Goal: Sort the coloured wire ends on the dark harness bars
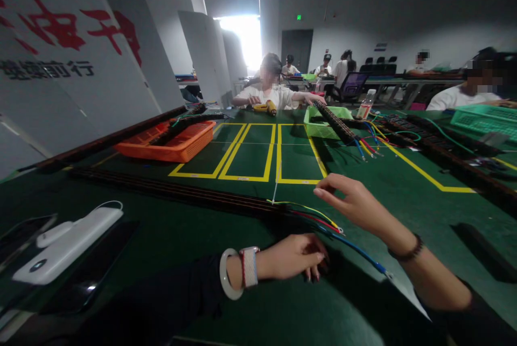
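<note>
While the left hand (294, 255) curls (grip unclear), the right hand (352, 199) hangs loosely open near wires (333, 222).

One left hand (297, 257) and one right hand (349, 198) are near, with one orange basket (194, 142) at left, two green baskets (321, 131) and one bottle (365, 105) at right.

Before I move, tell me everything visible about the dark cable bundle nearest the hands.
The long cable bundle lies slantwise on the green tabletop, its dark covering marked by thin brownish lengthwise lines. A thin pale strip sticks up near its right end, where yellow-green, red and blue wires emerge, blue reaching farthest. Metal-looking terminals tip the visible wire ends. The left hand and right hand are near these wires; whether either touches them is unclear.
</note>
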A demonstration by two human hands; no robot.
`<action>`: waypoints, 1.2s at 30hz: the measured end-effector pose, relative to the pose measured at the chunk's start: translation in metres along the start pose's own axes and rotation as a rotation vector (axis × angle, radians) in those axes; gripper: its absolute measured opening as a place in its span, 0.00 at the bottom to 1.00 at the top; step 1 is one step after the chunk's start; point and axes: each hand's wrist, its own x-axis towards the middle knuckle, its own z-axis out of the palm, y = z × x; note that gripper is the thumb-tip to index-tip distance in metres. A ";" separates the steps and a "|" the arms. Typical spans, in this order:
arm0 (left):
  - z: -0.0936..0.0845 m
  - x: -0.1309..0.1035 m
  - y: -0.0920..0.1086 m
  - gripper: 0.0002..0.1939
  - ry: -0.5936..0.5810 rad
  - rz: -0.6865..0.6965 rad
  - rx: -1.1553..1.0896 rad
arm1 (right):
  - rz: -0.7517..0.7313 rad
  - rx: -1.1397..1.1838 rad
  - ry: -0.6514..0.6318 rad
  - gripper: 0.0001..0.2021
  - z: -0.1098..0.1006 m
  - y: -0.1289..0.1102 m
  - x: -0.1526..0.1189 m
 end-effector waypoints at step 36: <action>-0.005 0.006 0.009 0.20 0.177 -0.008 -0.632 | -0.098 -0.178 -0.210 0.06 0.074 0.009 0.016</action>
